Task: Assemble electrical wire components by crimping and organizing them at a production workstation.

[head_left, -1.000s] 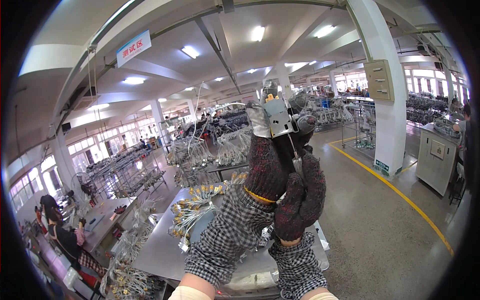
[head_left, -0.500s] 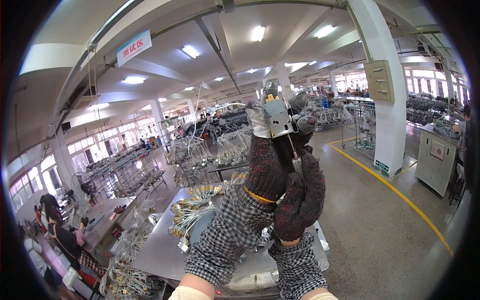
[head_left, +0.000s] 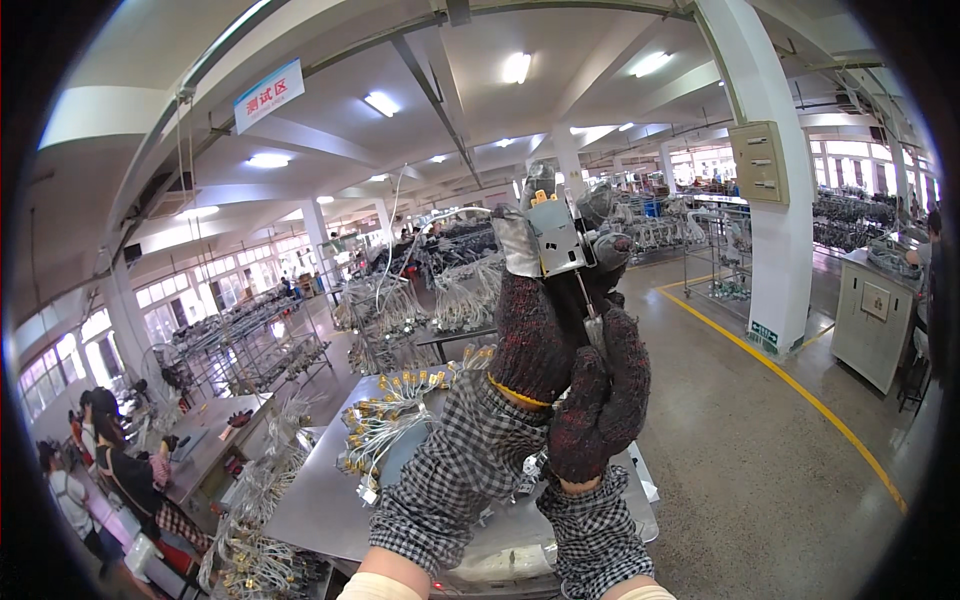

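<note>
My left hand (head_left: pixel 535 325), in a dark knitted glove with silver tape on the fingertips, is closed around a small metal box (head_left: pixel 563 247) with brass-coloured tabs at its top. It is raised above the table. A white cable (head_left: pixel 450 214) runs from beside the box toward the left. Just below, my right hand (head_left: pixel 605 400), also gloved, is closed around a slim tool with a thin metal shaft (head_left: pixel 583 293), which reaches up to the box's lower edge. Its kind is unclear, as my fingers hide most of the handle. Checked sleeves cover both forearms.
A metal-topped table (head_left: pixel 315 500) stands below my arms, bearing a bundle of white cables (head_left: pixel 390 425) with yellow ends. More cables (head_left: pixel 260 550) hang at its left. Beyond are loaded racks (head_left: pixel 460 285), a pillar (head_left: pixel 780 270) and a cabinet (head_left: pixel 875 315). People (head_left: pixel 130 460) work at the left.
My hands, the metal box and the tool have hardly moved. At the far left, the people have shifted slightly.
</note>
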The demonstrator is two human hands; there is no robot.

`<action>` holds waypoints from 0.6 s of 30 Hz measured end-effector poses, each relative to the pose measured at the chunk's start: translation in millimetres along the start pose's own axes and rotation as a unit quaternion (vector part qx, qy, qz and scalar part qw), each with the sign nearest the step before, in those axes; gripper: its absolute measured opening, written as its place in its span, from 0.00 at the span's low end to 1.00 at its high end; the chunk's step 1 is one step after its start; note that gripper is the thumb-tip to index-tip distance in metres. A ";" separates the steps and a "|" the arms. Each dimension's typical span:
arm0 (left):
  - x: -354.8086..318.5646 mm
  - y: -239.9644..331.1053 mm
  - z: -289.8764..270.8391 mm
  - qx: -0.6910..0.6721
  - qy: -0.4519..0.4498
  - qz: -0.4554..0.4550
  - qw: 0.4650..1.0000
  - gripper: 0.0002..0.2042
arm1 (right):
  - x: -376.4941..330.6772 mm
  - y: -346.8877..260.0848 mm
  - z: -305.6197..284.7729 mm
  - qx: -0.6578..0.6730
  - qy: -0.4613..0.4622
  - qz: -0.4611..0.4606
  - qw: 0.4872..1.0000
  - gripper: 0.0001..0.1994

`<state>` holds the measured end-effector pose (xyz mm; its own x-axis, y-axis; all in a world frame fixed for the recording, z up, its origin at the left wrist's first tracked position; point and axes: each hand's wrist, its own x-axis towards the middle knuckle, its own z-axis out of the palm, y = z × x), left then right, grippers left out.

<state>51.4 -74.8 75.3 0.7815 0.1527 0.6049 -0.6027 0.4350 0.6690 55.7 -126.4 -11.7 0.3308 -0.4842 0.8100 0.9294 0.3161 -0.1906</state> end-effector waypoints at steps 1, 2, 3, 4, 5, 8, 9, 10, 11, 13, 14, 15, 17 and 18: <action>0.3 1.2 -0.7 0.010 -0.003 0.008 1.000 0.35 | -0.9 -0.3 -0.6 0.004 -0.013 -0.001 1.000 0.15; 0.4 2.2 -1.9 0.020 -0.006 0.015 1.000 0.35 | -1.5 -0.9 -0.5 0.008 -0.027 -0.002 1.000 0.16; 0.3 3.8 -5.0 0.021 -0.005 0.017 1.000 0.35 | -1.6 -2.0 0.2 0.010 -0.027 -0.002 1.000 0.16; 1.8 3.7 -11.2 -0.032 -0.061 0.011 0.998 0.32 | -2.3 -0.7 0.6 0.006 -0.023 -0.007 1.000 0.16; 2.5 3.4 -14.7 -0.085 -0.115 0.006 0.990 0.31 | -3.0 0.1 0.9 0.003 -0.019 -0.013 1.000 0.16; -5.1 6.0 6.8 0.001 -0.018 0.035 0.999 0.35 | -2.1 -0.9 2.0 0.008 -0.017 -0.005 1.000 0.16; -4.4 5.5 5.2 0.001 -0.018 0.035 0.999 0.35 | -2.7 -0.5 2.0 0.007 -0.017 -0.005 1.000 0.16; -3.2 4.8 2.2 0.006 -0.009 0.025 1.000 0.35 | -3.8 0.1 2.0 0.009 -0.016 -0.004 1.000 0.16; -2.6 4.4 0.4 0.011 -0.001 0.016 1.000 0.35 | -4.5 0.4 1.9 0.011 -0.015 -0.003 1.000 0.16; -3.0 4.9 1.2 0.007 -0.013 0.020 1.000 0.35 | -3.6 -0.6 1.7 0.007 -0.019 -0.001 1.000 0.16; -3.2 5.0 1.6 0.002 -0.025 0.024 0.999 0.35 | -3.3 -0.9 1.6 0.004 -0.023 0.001 1.000 0.16; -3.0 5.0 2.3 0.002 -0.025 0.024 0.999 0.35 | -3.0 -0.8 2.0 0.004 -0.023 0.001 1.000 0.16; -2.2 4.6 3.1 -0.005 -0.018 0.032 0.999 0.35 | -2.3 -0.5 2.8 0.016 -0.022 0.000 1.000 0.16; -2.1 4.9 2.5 -0.005 -0.018 0.033 0.999 0.35 | -2.2 -0.8 3.1 0.016 -0.022 0.000 1.000 0.16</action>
<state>46.4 -75.2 78.4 0.7343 0.1491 0.6622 -0.6505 0.4333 0.6237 53.7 -123.1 -11.6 0.3221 -0.4490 0.8334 0.9236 0.3425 -0.1724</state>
